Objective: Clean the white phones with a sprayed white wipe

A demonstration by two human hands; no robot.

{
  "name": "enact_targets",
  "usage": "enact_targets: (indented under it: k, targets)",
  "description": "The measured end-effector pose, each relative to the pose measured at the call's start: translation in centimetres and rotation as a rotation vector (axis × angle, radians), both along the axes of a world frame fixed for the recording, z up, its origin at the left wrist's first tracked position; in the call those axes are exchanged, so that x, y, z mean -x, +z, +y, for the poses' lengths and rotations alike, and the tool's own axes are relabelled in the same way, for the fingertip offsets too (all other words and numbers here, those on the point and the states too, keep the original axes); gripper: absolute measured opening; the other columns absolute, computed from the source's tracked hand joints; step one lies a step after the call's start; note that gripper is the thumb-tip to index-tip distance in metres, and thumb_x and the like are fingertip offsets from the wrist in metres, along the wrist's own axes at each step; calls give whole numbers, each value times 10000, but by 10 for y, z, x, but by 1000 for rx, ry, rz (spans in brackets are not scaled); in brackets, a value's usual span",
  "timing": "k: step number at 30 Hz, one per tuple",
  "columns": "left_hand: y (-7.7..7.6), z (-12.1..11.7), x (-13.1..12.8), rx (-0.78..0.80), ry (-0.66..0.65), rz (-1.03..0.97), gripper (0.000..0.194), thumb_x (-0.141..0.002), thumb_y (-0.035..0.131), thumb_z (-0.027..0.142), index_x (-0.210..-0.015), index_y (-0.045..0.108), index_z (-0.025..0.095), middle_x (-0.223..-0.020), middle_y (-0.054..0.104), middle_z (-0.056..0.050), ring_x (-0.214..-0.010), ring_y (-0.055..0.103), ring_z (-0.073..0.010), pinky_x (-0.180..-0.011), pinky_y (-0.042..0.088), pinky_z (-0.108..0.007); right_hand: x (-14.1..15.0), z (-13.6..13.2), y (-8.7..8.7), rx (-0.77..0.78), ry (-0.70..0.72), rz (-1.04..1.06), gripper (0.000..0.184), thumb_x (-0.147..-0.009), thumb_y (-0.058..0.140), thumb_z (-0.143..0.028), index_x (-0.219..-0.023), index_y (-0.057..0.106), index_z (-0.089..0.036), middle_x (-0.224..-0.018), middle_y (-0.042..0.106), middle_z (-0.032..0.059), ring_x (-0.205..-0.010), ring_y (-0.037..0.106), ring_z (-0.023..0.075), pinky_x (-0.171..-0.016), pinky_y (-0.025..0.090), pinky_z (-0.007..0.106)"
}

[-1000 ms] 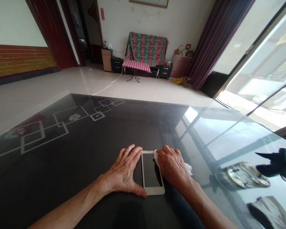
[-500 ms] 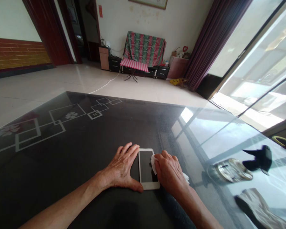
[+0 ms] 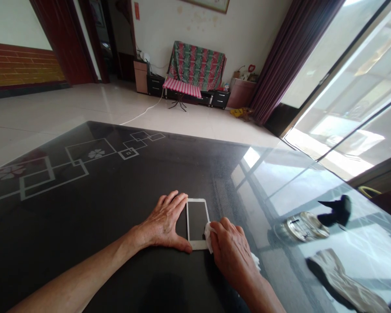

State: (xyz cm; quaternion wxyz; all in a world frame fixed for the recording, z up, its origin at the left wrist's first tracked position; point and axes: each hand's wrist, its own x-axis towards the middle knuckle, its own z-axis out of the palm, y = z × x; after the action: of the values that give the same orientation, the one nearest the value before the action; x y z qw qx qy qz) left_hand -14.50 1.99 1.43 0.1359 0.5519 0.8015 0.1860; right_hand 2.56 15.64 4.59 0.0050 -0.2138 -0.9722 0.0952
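A white smartphone (image 3: pixel 197 221) with a dark screen lies flat on the dark glossy table (image 3: pixel 124 269). My left hand (image 3: pixel 164 221) braces it from the left, index fingertip at the top left corner and thumb at the bottom left corner, the other fingers spread. Closed around a crumpled white tissue (image 3: pixel 209 234), my right hand (image 3: pixel 231 243) presses it against the phone's lower right edge. Part of the tissue sticks out beyond the far side of this hand. The phone's lower right corner is hidden behind the tissue and fingers.
To the right stand a round clear glass dish (image 3: pixel 304 227) and a black object (image 3: pixel 339 211) whose kind I cannot tell. Nearer lies a grey cloth-like item (image 3: pixel 348 278). Beyond the table are a striped folding stand (image 3: pixel 182 87) and a cloth-draped shape (image 3: pixel 197 65).
My right hand has slid the tissue down along the phone's right edge toward me. My left hand keeps its place at the phone. The view has shifted slightly.
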Motion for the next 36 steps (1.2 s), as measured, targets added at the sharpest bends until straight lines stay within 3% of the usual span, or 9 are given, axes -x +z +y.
enact_targets:
  k: [13,27,36]
  targets:
    - [3,0,0,13,-8,12,1280,-482,571,885,-1484,211,174,-1554,231,-136,-1426,131,-381,-1142,132,-534,-16,-5,3,83,-30,-25,251,-943,414,-169,-914,658,-222,-873,582,40,-800,558,183,-768,342,314]
    - [5,1,0,18,6,-53,1255,-488,664,801,-1489,185,216,-1551,235,-143,-1422,127,-411,-1130,112,-578,38,35,6,10,61,-16,246,-928,441,-180,-863,677,-202,-856,608,27,-764,577,154,-737,326,274]
    - [5,1,-1,60,17,-51,1221,-531,665,753,-1492,181,177,-1564,204,-136,-1437,94,-381,-1145,106,-559,69,55,3,-20,93,17,245,-925,449,-185,-891,691,-203,-854,611,18,-771,587,139,-686,316,246]
